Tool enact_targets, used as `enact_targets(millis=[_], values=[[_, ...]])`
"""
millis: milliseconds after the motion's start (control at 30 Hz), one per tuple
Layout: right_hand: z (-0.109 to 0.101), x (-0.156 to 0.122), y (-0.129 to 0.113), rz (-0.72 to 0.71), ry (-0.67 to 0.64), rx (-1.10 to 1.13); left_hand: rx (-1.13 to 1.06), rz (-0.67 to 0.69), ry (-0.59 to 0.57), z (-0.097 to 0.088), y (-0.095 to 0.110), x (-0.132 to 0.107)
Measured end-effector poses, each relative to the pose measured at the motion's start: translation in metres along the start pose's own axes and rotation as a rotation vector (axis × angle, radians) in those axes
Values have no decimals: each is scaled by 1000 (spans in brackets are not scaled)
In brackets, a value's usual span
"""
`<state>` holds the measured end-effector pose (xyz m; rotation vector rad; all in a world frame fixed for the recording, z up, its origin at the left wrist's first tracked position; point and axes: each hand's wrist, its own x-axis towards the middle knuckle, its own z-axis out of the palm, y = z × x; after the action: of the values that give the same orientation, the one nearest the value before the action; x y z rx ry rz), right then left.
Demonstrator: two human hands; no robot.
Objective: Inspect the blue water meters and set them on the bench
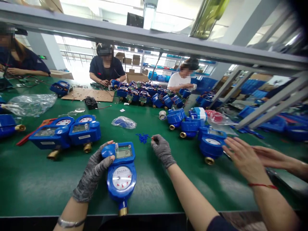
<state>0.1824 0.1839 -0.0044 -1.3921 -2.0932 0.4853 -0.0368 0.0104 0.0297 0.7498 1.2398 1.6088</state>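
My left hand, in a grey fingerless glove, grips a blue water meter by its upper left side. The meter has a lit digital display, a round white dial and a brass pipe end toward me. My right hand, gloved alike, is closed with curled fingers just right of a small pile of blue plastic pieces. Whatever its fingertips hold, if anything, is hidden. Behind the pile lies a clear plastic bag with blue pieces inside.
Finished-looking blue meters stand at the left, and more at the right. A co-worker's hands reach in from the right. Several meters with exposed wiring fill the back, where other people sit. A metal shelf beam crosses above the green table.
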Motion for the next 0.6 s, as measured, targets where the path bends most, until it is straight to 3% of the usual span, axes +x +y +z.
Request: enact_targets(millis=[100, 200, 300, 400, 600], values=[[18, 16, 30, 37, -37, -68, 79, -26, 155, 9, -3, -17], [30, 22, 37, 41, -63, -119, 168, -47, 277, 15, -20, -39], [34, 28, 33, 26, -94, -166, 103, -85, 278, 18, -32, -52], [32, 34, 28, 16, -125, -214, 65, -128, 244, 19, -29, -51], [5, 19, 39, 28, -231, -303, -3, -76, 203, 14, -17, -38]])
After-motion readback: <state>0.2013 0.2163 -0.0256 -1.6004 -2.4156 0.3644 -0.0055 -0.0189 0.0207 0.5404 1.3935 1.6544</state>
